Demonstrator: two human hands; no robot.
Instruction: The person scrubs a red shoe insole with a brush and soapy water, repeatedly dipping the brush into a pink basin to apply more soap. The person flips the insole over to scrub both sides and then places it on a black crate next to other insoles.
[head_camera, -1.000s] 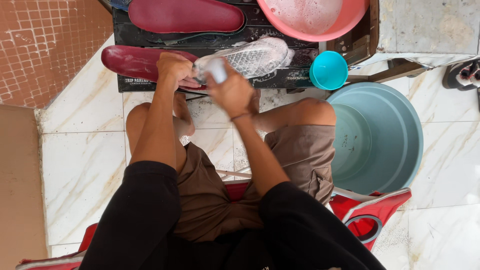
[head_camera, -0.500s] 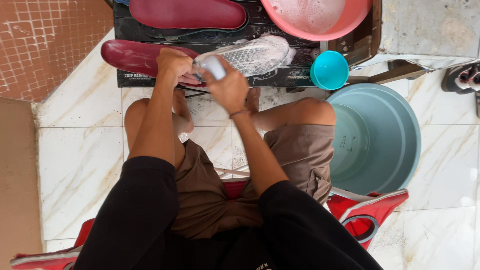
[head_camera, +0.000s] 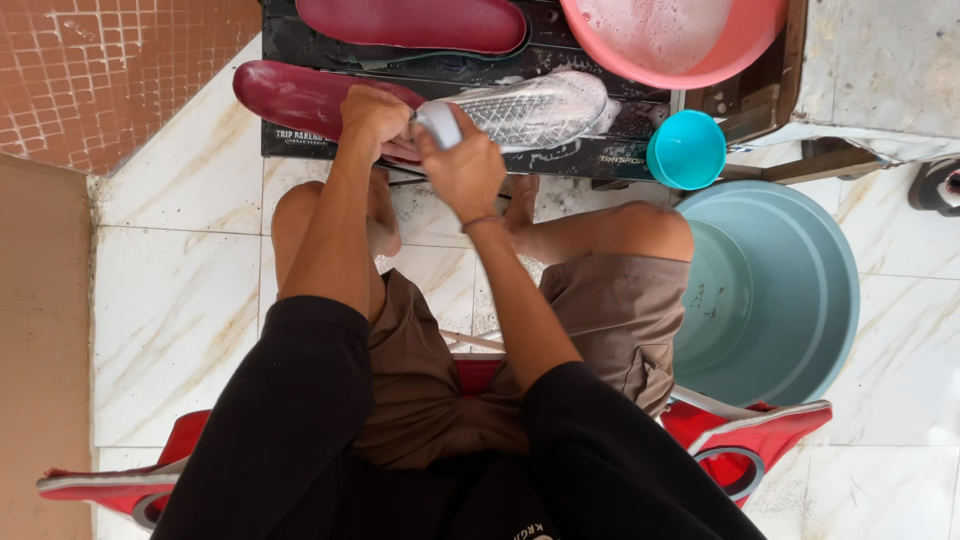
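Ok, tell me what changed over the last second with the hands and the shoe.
Little. The right hand slid slightly toward the left hand, its grip unchanged on the soapy white shoe. The left hand stayed on the dark red insole. The pink basin, teal cup and grey-blue tub did not move.

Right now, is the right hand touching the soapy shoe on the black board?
Touching. The head view shows the right hand clasped round the heel end of the soapy shoe, its fingers wrapped over the pale heel with no gap.
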